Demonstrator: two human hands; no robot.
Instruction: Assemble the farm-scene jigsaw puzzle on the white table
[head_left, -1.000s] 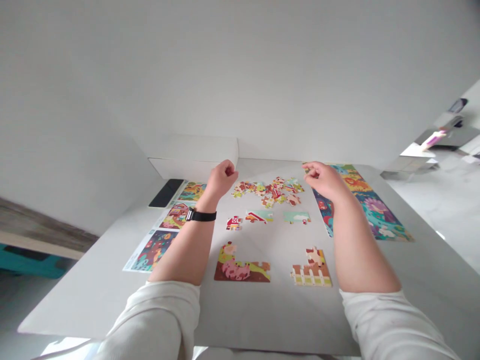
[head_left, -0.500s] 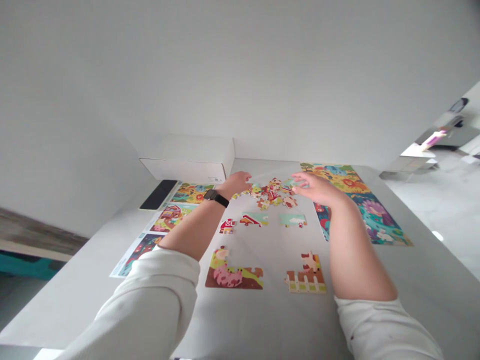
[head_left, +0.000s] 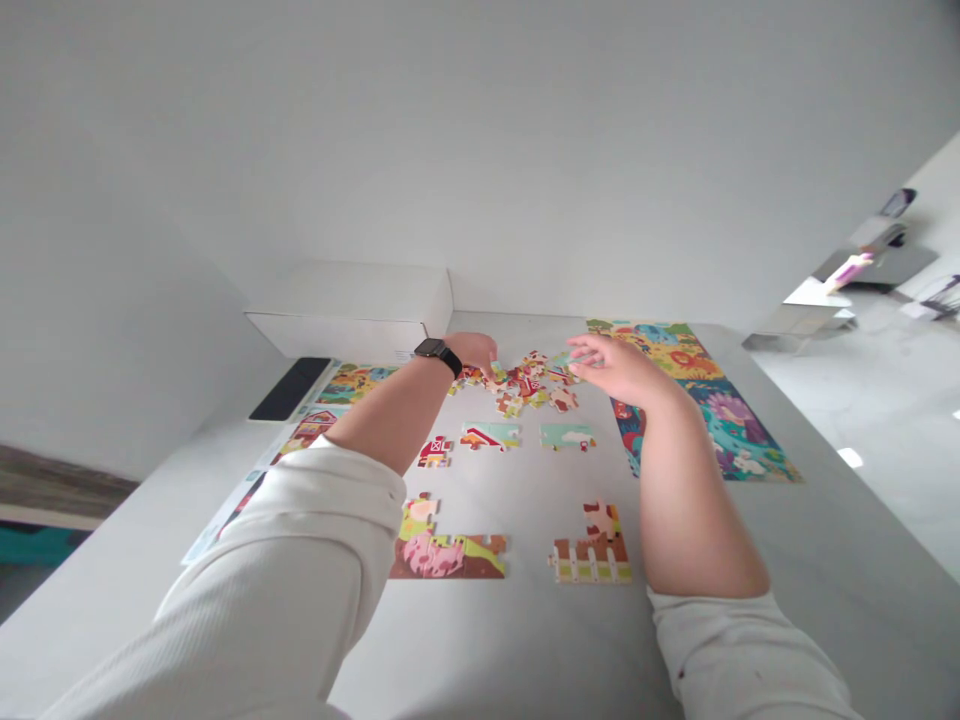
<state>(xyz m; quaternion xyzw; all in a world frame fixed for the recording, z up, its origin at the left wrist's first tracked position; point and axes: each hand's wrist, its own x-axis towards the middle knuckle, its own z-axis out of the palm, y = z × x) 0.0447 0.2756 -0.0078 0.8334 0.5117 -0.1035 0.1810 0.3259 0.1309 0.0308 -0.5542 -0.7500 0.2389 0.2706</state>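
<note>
My left hand (head_left: 475,350), with a black watch (head_left: 439,352) at the wrist, is bent down over the left side of a pile of loose jigsaw pieces (head_left: 531,382). Its thumb points down among the pieces; the other fingers are mostly hidden, so a grip cannot be made out. At the pile's right edge hovers my right hand (head_left: 604,362), fingers apart and holding nothing visible. Nearer me lie joined pieces: a pig section (head_left: 446,556), a fence section (head_left: 592,558), a red roof section (head_left: 491,436), a pale sky section (head_left: 568,437) and a small barn section (head_left: 435,452).
A long white box (head_left: 345,310) stands against the wall at the back left. In front of it lie a dark phone (head_left: 291,389) and picture sheets (head_left: 319,425), partly behind my left arm. Colourful finished puzzles (head_left: 739,425) lie on the right of the grey table (head_left: 465,640).
My left hand has moved right and turned down into the pile. My right hand stays beside the pile, fingers still spread. The whole view has shifted slightly.
</note>
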